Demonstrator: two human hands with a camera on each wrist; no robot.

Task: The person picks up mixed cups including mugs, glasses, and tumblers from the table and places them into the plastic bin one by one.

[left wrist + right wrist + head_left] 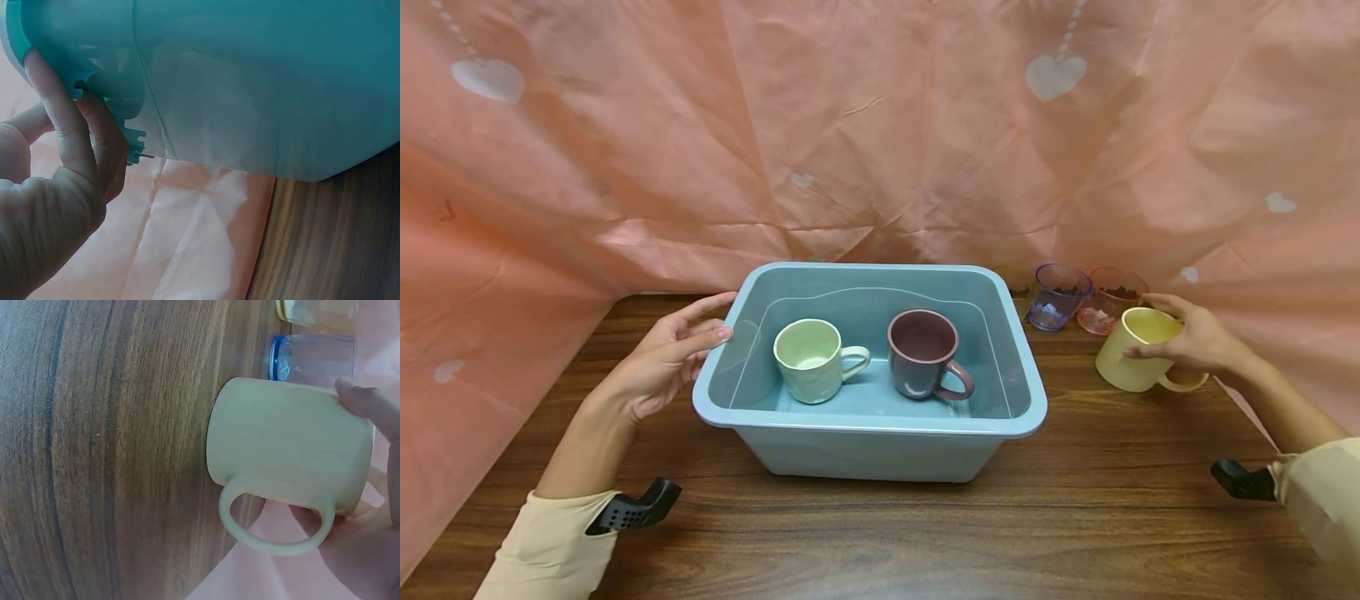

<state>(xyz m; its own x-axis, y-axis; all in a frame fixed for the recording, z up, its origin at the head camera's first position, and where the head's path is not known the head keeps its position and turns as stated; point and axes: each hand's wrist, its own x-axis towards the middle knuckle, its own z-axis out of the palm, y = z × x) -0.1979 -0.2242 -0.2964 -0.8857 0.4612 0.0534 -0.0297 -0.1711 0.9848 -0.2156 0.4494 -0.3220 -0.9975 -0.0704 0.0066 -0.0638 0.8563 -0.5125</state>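
My left hand (pixel 658 358) is at the left end of a light blue plastic tub (pixel 880 423). In the left wrist view its thumb lies on the rim and bent fingers reach under it. A pale green mug (pixel 811 379) and a dusky purple mug (pixel 917 375) stand upright inside the tub, handles toward the right. To the right of the tub, my right hand (pixel 1198 337) grips a yellow mug (pixel 1131 362) near its mouth, thumb on the near side. The mug's handle (pixel 275 547) is free of the fingers. Whether its base touches the table cannot be told.
A blue-rimmed glass (pixel 1051 304) and a reddish glass (pixel 1101 308) stand behind the yellow mug. Part of a yellow-rimmed glass (pixel 319 314) shows in the right wrist view. Pink cloth (pixel 880 150) hangs around the wooden table (pixel 880 533).
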